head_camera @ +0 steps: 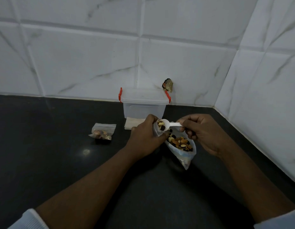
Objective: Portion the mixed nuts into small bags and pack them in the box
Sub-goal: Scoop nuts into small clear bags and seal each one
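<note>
Left hand (144, 136) pinches a thin clear small bag (155, 131) open; right hand (201, 131) pinches the white plastic scoop (174, 124), its round bowl of mixed nuts (161, 126) at the bag's mouth, above the crinkled nut pouch (183, 147) on the glossy black bench (60, 162).

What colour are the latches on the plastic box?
Red-orange latches on the clear plastic box, seen in the head view.

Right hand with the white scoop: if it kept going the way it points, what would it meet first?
Probably the small clear plastic bag that the left hand holds open: the right hand aims its white plastic scoop leftward at it. Depth is unclear.
</note>
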`<state>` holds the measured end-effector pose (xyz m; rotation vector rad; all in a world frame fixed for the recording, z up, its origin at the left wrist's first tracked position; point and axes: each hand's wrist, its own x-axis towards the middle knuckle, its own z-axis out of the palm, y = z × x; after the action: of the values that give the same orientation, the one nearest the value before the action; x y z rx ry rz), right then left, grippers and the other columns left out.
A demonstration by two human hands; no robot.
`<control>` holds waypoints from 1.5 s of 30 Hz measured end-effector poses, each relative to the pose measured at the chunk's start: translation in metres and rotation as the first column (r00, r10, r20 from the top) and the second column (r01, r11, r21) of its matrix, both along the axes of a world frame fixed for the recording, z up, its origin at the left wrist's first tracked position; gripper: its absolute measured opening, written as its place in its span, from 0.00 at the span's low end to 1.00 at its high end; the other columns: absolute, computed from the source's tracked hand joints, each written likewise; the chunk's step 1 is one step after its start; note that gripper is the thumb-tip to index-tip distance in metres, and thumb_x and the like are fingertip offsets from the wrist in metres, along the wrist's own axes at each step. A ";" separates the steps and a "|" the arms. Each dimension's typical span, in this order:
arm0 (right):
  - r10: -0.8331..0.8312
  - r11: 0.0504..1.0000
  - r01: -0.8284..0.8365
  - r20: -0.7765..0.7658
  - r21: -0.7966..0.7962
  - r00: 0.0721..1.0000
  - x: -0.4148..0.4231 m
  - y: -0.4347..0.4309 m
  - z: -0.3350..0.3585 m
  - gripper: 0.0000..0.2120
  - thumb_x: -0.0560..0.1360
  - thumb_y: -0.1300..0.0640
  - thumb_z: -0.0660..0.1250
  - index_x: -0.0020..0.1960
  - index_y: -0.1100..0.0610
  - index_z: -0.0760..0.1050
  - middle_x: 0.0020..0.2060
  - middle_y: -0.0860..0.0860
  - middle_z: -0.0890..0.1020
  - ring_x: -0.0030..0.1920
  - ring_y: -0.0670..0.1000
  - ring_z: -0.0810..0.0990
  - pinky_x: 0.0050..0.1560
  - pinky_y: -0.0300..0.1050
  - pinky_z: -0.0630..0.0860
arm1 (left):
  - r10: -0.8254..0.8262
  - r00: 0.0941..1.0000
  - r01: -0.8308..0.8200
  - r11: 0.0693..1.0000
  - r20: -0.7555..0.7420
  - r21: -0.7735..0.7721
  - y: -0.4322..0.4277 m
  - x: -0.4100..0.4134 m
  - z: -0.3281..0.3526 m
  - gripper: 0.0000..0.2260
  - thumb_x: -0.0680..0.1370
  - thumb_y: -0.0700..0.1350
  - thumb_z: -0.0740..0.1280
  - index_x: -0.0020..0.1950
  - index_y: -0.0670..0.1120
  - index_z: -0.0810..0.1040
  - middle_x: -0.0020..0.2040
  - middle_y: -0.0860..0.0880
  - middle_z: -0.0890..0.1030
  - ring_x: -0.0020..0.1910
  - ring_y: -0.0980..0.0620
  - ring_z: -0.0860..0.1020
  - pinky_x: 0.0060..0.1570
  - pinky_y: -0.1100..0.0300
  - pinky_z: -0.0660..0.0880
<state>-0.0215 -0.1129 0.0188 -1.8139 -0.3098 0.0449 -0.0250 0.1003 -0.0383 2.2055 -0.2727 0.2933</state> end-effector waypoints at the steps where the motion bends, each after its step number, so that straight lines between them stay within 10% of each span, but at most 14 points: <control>1: 0.010 0.999 -0.008 0.052 -0.044 0.999 0.000 0.000 0.000 0.08 0.82 0.61 0.67 0.52 0.56 0.85 0.38 0.53 0.85 0.33 0.45 0.75 0.34 0.36 0.74 | -0.001 1.000 0.001 1.000 0.005 -0.003 0.000 -0.001 0.001 0.21 0.75 0.58 0.74 0.61 0.61 0.66 0.53 0.63 0.76 0.59 0.57 0.77 0.66 0.40 0.72; 9: 0.173 0.941 -0.070 0.293 -0.331 0.940 -0.007 0.002 0.002 0.13 0.77 0.63 0.72 0.52 0.45 0.85 0.44 0.40 0.87 0.47 0.40 0.85 0.47 0.29 0.76 | 0.015 0.998 -0.010 0.996 0.058 -0.084 0.000 -0.005 0.000 0.20 0.74 0.56 0.75 0.59 0.60 0.66 0.51 0.62 0.77 0.52 0.59 0.77 0.63 0.38 0.74; 19: 0.013 0.840 0.281 0.536 -0.464 0.844 0.010 -0.023 -0.002 0.08 0.78 0.58 0.70 0.54 0.50 0.86 0.42 0.39 0.83 0.42 0.37 0.79 0.39 0.28 0.69 | 0.007 1.000 -0.007 0.998 0.008 -0.057 0.002 -0.006 0.004 0.21 0.76 0.54 0.73 0.63 0.57 0.66 0.55 0.59 0.77 0.57 0.55 0.78 0.65 0.40 0.73; 28: 0.138 0.618 0.246 0.411 -0.746 0.901 0.028 -0.018 -0.017 0.10 0.78 0.59 0.70 0.57 0.54 0.85 0.48 0.49 0.83 0.43 0.39 0.76 0.40 0.32 0.67 | -0.015 1.000 0.016 1.000 -0.020 0.014 -0.001 -0.007 0.006 0.20 0.77 0.51 0.74 0.61 0.58 0.66 0.55 0.57 0.76 0.60 0.52 0.78 0.66 0.42 0.75; 45: 0.028 0.754 0.189 0.318 -0.629 0.948 0.017 -0.022 -0.009 0.09 0.80 0.58 0.66 0.48 0.50 0.84 0.40 0.40 0.82 0.39 0.31 0.77 0.35 0.29 0.68 | -0.012 1.000 0.012 1.000 -0.028 0.005 -0.002 -0.007 0.008 0.20 0.77 0.50 0.74 0.62 0.58 0.66 0.56 0.57 0.76 0.59 0.53 0.79 0.65 0.43 0.76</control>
<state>-0.0042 -0.1353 0.0096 -2.5484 -0.4781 -0.2273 -0.0323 0.0979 -0.0304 2.2103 -0.2714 0.2554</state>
